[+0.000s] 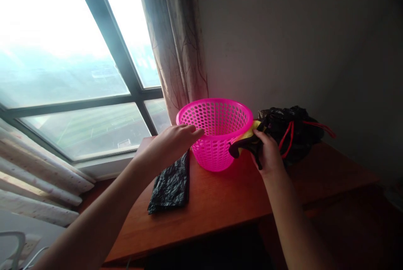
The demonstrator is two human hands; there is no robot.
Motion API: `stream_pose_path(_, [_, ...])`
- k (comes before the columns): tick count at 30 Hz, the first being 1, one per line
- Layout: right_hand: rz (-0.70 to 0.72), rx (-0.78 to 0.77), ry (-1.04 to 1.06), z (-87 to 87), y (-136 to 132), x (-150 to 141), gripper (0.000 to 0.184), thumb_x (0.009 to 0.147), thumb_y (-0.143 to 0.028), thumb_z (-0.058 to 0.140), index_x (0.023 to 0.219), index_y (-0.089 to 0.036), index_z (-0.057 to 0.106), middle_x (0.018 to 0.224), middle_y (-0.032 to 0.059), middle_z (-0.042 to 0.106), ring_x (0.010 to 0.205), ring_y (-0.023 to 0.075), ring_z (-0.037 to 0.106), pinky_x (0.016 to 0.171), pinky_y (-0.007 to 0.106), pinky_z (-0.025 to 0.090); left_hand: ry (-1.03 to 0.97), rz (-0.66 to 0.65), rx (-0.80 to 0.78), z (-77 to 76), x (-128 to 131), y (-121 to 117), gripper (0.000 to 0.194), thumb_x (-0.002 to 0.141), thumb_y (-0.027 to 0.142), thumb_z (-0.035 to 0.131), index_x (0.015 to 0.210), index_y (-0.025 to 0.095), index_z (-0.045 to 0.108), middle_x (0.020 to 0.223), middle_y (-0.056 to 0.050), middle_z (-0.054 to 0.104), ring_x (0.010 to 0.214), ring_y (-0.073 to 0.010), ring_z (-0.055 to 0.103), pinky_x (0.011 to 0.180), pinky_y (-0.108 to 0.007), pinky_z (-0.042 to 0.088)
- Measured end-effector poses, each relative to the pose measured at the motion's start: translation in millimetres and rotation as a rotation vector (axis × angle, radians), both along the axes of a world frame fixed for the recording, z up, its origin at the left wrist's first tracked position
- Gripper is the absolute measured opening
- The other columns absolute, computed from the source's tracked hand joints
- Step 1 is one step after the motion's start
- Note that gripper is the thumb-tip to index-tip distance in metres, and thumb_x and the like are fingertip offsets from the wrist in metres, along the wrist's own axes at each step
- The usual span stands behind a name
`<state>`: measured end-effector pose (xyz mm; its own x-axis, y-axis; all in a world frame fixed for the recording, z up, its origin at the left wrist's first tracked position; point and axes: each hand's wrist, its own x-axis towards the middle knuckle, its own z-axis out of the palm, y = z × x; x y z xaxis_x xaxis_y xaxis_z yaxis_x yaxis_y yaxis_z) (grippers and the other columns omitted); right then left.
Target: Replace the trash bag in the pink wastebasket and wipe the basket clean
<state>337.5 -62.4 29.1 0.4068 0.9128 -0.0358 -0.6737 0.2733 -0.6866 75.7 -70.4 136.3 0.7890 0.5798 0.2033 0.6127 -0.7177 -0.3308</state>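
Note:
A bright pink plastic basket (214, 152) with round holes stands upright on the wooden table (217, 211). My left hand (184, 137) is closed over the near left part of its rim. In my right hand (267, 150) is a bunched yellow and black cloth (248, 139), pinched by the thumb and fingers beside the basket's right side. A folded black plastic bag (171, 186) lies flat on the table, below my left hand. Behind my right hand sits a full-looking black garbage bag (296, 127) with red drawstrings.
On the left a large window (82, 81) with a dark frame looks out over a sports field. A grey curtain (176, 30) hangs behind the basket, and a pale one (40, 177) is at lower left. A plain wall (277, 39) rises behind the table.

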Motion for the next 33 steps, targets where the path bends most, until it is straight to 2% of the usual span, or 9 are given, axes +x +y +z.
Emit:
stream_pose_path(3, [-0.031, -0.043, -0.015, -21.4, 6.3, 2.8, 0.039, 0.062, -0.020, 0.078, 0.100, -0.019, 0.071, 0.085, -0.0021, 0.075, 0.072, 0.0143, 0.070, 0.067, 0.023, 0.058, -0.027, -0.010, -0.014, -1.7, -3.3, 2.2, 0.048, 0.085, -0.006, 0.042, 0.122, 0.018, 0.059, 0.104, -0.006, 0.070, 0.092, -0.0164, 0.069, 0.078, -0.028, 0.055])
stream_pose_path(7, [-0.017, -0.137, -0.117, -72.1, 15.1, -3.2, 0.040, 0.063, -0.028, 0.078, 0.100, -0.019, 0.069, 0.084, -0.0023, 0.074, 0.072, 0.0158, 0.070, 0.066, 0.024, 0.057, -0.065, -0.021, -0.012, -6.8, -8.7, 7.2, 0.049, 0.085, -0.005, 0.042, 0.124, 0.018, 0.060, 0.107, -0.007, 0.070, 0.096, -0.0175, 0.069, 0.082, -0.030, 0.056])
stream_pose_path(11, [0.027, -0.277, -0.218, -120.5, 18.3, -12.8, 0.038, 0.060, -0.031, 0.077, 0.094, -0.017, 0.068, 0.072, -0.0019, 0.071, 0.063, 0.0173, 0.067, 0.058, 0.026, 0.054, -0.087, -0.017, -0.011, -9.1, -12.9, 9.7, 0.050, 0.084, -0.005, 0.042, 0.125, 0.018, 0.060, 0.104, -0.007, 0.071, 0.097, -0.0177, 0.068, 0.083, -0.030, 0.056])
stream_pose_path(15, [0.048, -0.311, -0.261, -143.9, 13.3, -17.9, 0.038, 0.058, -0.030, 0.078, 0.092, -0.015, 0.068, 0.075, 0.0010, 0.072, 0.066, 0.0197, 0.068, 0.059, 0.028, 0.054, -0.083, 0.004, -0.012, -8.1, -14.7, 9.3, 0.048, 0.084, -0.004, 0.040, 0.122, 0.018, 0.060, 0.100, -0.006, 0.071, 0.094, -0.0181, 0.068, 0.078, -0.030, 0.056])
stream_pose_path(18, [0.043, -0.318, -0.289, -146.6, 6.3, -16.6, 0.036, 0.060, -0.030, 0.079, 0.092, -0.018, 0.069, 0.079, 0.0013, 0.074, 0.074, 0.0213, 0.070, 0.062, 0.028, 0.056, -0.088, 0.024, -0.017, -8.5, -15.5, 9.3, 0.047, 0.084, -0.004, 0.040, 0.118, 0.020, 0.061, 0.103, -0.006, 0.071, 0.096, -0.0206, 0.068, 0.077, -0.033, 0.056])
stream_pose_path(23, [0.065, -0.324, -0.328, -143.0, -6.7, -9.9, 0.040, 0.061, -0.029, 0.081, 0.097, -0.019, 0.069, 0.084, 0.0023, 0.075, 0.080, 0.0237, 0.071, 0.068, 0.030, 0.058, -0.195, 0.001, -0.019, -14.1, -17.3, 10.0, 0.045, 0.087, -0.001, 0.041, 0.121, 0.021, 0.062, 0.113, -0.005, 0.071, 0.105, -0.0217, 0.067, 0.087, -0.038, 0.056])
stream_pose_path(28, [0.170, -0.317, -0.417, -120.9, -25.9, 1.1, 0.053, 0.059, -0.028, 0.085, 0.108, -0.018, 0.069, 0.096, 0.0038, 0.075, 0.092, 0.0257, 0.070, 0.082, 0.035, 0.056, -0.258, -0.023, -0.029, -19.6, -18.8, 9.7, 0.038, 0.091, 0.003, 0.043, 0.120, 0.019, 0.061, 0.114, -0.006, 0.070, 0.105, -0.0217, 0.065, 0.089, -0.038, 0.054])
stream_pose_path(30, [0.293, -0.273, -0.491, -103.4, -36.6, 8.5, 0.051, 0.060, -0.026, 0.085, 0.108, -0.019, 0.070, 0.101, 0.0042, 0.075, 0.098, 0.0257, 0.069, 0.086, 0.034, 0.054, -0.269, -0.025, -0.022, -20.7, -18.8, 9.5, 0.037, 0.091, 0.002, 0.043, 0.118, 0.019, 0.061, 0.112, -0.007, 0.070, 0.103, -0.0216, 0.065, 0.088, -0.038, 0.054])
stream_pose_path(33, [0.610, -0.141, -0.550, -81.6, -47.9, 22.1, 0.048, 0.067, -0.027, 0.082, 0.113, -0.021, 0.069, 0.110, 0.0044, 0.074, 0.101, 0.0246, 0.068, 0.091, 0.035, 0.052, -0.272, -0.027, -0.021, -21.3, -18.4, 9.5, 0.037, 0.090, 0.001, 0.043, 0.117, 0.019, 0.060, 0.111, -0.006, 0.069, 0.102, -0.0214, 0.065, 0.087, -0.037, 0.054])
